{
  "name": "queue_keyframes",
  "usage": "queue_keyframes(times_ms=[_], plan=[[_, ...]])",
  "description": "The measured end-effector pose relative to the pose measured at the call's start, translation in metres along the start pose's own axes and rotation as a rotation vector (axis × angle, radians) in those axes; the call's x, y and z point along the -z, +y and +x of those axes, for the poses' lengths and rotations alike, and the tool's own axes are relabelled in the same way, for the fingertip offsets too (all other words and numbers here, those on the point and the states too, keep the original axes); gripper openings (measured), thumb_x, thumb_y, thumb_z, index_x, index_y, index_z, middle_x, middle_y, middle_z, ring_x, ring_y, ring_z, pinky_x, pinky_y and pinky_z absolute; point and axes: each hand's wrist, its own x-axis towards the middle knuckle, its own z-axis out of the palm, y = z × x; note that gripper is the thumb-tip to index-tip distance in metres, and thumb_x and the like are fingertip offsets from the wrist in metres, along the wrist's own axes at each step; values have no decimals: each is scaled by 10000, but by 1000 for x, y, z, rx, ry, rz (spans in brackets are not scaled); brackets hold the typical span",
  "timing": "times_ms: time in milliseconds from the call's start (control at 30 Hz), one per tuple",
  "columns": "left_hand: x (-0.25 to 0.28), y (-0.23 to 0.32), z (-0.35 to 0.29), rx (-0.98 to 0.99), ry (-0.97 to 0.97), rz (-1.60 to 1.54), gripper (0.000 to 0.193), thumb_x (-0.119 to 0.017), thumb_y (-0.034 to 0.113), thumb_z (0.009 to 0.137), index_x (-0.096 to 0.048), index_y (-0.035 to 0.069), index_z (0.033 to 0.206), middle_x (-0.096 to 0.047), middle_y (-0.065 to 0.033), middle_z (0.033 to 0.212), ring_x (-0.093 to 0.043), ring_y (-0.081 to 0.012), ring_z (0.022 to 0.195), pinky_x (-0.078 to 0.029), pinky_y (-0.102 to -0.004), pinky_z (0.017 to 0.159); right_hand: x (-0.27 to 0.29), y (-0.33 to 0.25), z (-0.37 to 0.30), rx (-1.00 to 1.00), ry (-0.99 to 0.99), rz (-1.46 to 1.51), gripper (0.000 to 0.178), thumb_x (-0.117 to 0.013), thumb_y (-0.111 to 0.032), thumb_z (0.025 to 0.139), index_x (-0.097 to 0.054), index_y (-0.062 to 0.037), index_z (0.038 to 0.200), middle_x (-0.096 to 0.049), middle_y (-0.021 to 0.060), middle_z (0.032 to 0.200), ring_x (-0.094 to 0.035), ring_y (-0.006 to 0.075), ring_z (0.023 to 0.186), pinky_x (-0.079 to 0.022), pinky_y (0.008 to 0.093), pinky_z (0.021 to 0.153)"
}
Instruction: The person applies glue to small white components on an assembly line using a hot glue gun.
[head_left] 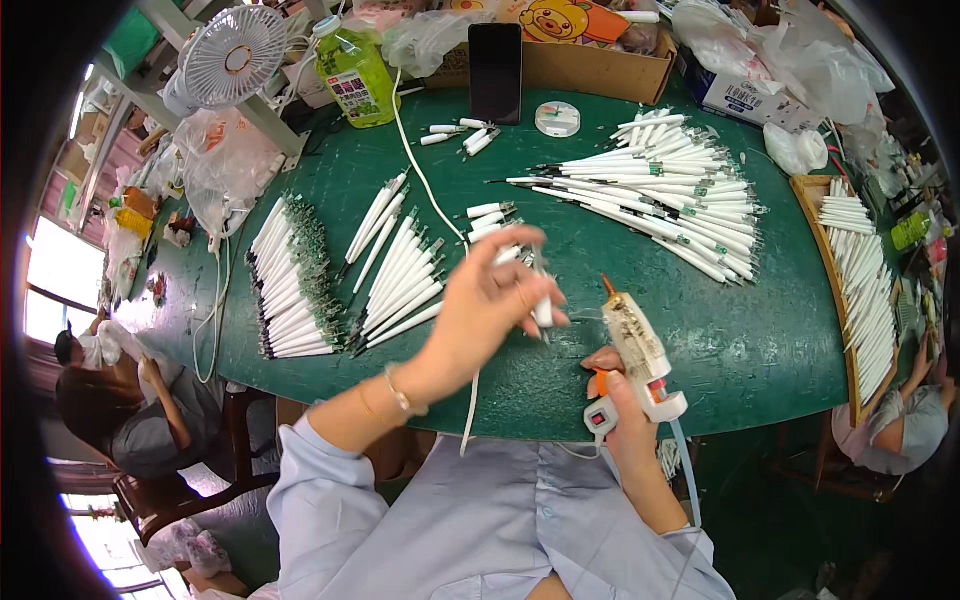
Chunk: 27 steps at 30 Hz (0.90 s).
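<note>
My right hand grips a white hot glue gun by its orange-trigger handle. Its copper-coloured nozzle points up and to the left, and a pale glue stick trails from its back end. To the left of the nozzle, my left hand pinches a short white tube, partly hidden by the fingers. A thin glue strand seems to stretch between the tube and the gun. Just beyond my left fingers lie several short white tubes, some covered by the hand.
Bundles of white sticks with green circuit boards lie left, and a fanned pile lies far right. A white cable crosses the green table. A fan, green jug, phone and wooden tray stand around the edges.
</note>
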Motion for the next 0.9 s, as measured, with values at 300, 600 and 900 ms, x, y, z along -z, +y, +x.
queue_keyframes(times_ms=[300,600,900], plan=[[-29,-56,-32,-110,9,-130,375,-591,9,792,-405,20,1118,-520,-75,914,-553,-107,830,-472,-202,610,-18,-3,-6,-69,-21,-125,174,-564,-36,804,-553,6,972,-583,55,904,-534,80,786,-426,207,665],[-26,-64,-43,-361,-123,103,382,-541,-51,800,-383,18,1141,-542,-130,984,-573,-180,888,-487,-282,743,-16,-6,-10,-85,-1,-218,232,-584,-80,810,-539,-9,1026,-579,12,774,-465,24,567,-369,184,460],[-11,-51,-34,-386,30,102,463,-595,-70,751,-375,36,1144,-550,-140,941,-580,-190,864,-487,-281,719,0,6,-6,47,-39,-66,167,-507,-61,818,-545,2,968,-545,109,963,-518,102,745,-420,239,630]])
